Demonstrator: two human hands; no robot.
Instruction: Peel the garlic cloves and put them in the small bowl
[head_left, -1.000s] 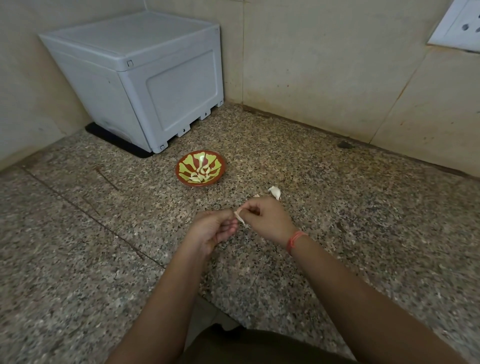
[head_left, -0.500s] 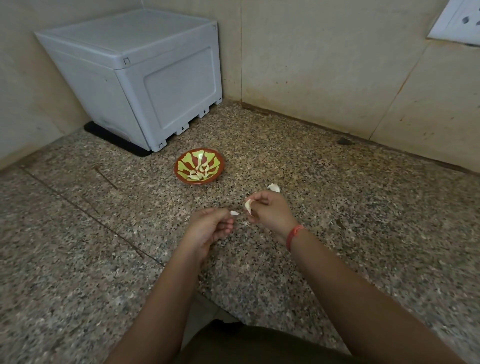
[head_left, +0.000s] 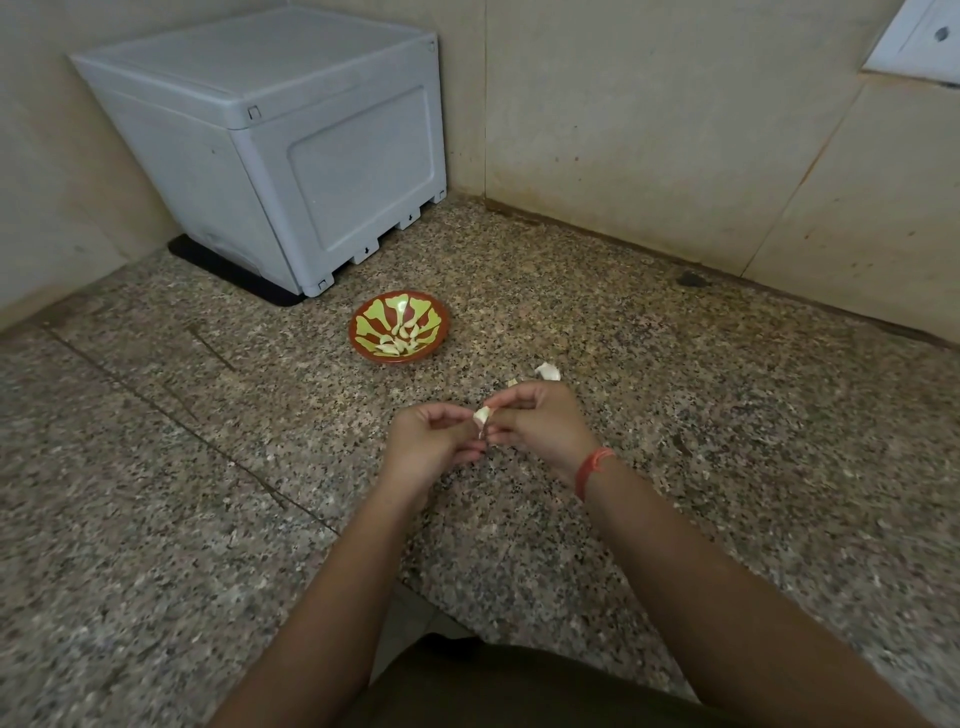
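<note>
**Figure: One garlic clove pinched between two hands above the desk**

Two hands meet over the speckled granite desk (head_left: 727, 441). The left hand (head_left: 434, 444) and the right hand (head_left: 540, 423) each close their grip on a single garlic clove (head_left: 482, 415), pinching it between thumb and fingertips. The clove is held off the desk surface, between the two hands. A thin strip of skin hangs from its underside. One red thread band (head_left: 592, 467) circles the right wrist.

One small bowl (head_left: 359, 332), red-brown with a green pattern, stands on the desk beyond the hands and well apart from them. It holds several peeled cloves (head_left: 400, 340), heaped too closely for an exact count. One white garlic piece (head_left: 548, 371) lies on the desk just beyond the right hand, with one smaller scrap (head_left: 512, 382) beside it.

One grey plastic box (head_left: 291, 145) sits in the far left corner on one black mat (head_left: 234, 270), near the bowl but not touching it. One wall socket (head_left: 924, 41) shows at the upper right.

The desk ends against tiled walls (head_left: 623, 130) at the back and on the left. Its near edge is notched in front of the person. One diagonal seam (head_left: 156, 410) crosses the left part. A stretch of granite lies between the hands and the bowl, and wider stretches run to either side of the forearms.
</note>
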